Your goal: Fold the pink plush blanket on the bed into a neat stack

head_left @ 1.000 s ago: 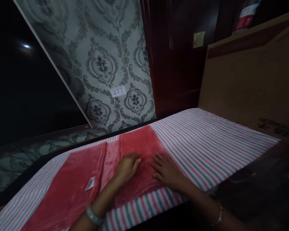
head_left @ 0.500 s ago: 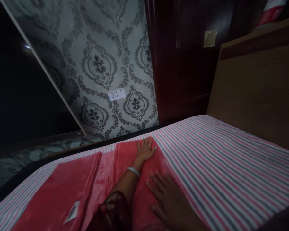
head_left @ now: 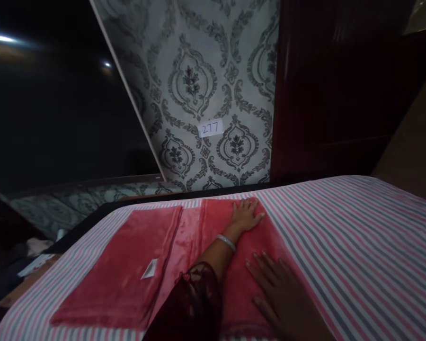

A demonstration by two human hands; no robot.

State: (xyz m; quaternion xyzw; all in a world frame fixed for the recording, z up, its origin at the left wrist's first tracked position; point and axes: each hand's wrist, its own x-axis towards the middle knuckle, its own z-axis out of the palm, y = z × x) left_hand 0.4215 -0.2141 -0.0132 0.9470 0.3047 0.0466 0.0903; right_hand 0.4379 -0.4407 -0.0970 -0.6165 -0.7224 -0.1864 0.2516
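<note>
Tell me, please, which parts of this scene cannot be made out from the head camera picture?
- Right hand: wrist and forearm cut off by the bottom edge, head view.
- Red cloth: its middle near edge hidden by the dark lace sleeve.
- White tag: too small to read any print.
- Room at left: too dark to tell its contents.
- Left hand: palm flat on the cloth, underside hidden.
</note>
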